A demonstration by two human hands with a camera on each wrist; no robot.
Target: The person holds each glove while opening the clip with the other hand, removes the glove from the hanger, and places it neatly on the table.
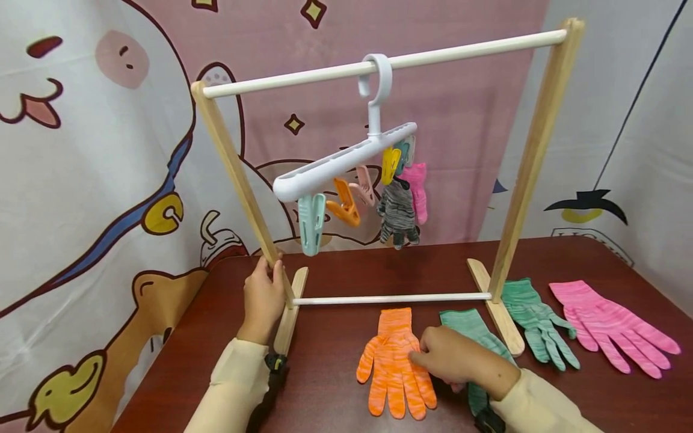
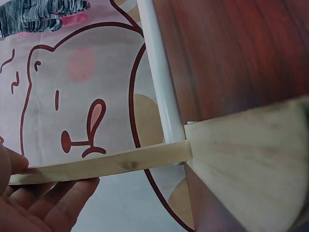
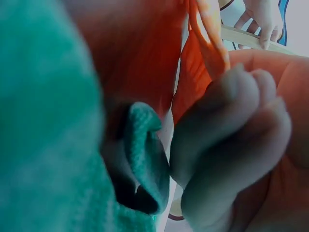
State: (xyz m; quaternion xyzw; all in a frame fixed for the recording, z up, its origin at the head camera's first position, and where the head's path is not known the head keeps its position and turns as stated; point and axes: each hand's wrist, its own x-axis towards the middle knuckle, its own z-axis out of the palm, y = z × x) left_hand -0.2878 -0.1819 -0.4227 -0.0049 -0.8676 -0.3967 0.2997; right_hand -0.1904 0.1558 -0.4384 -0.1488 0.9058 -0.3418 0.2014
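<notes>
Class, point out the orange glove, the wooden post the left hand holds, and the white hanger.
Orange glove (image 1: pixel 394 364): head view, its broad middle.
Wooden post (image 1: pixel 238 180): head view, its upper half.
White hanger (image 1: pixel 343 164): head view, its bar.

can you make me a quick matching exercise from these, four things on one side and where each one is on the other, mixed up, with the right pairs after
1. left hand
2. grey glove
3. white hanger
4. right hand

A. at the edge of the orange glove
B. gripping a wooden upright
C. just below the yellow clip
D. hooked over the top bar

Pairs: 1-B, 2-C, 3-D, 4-A
</notes>
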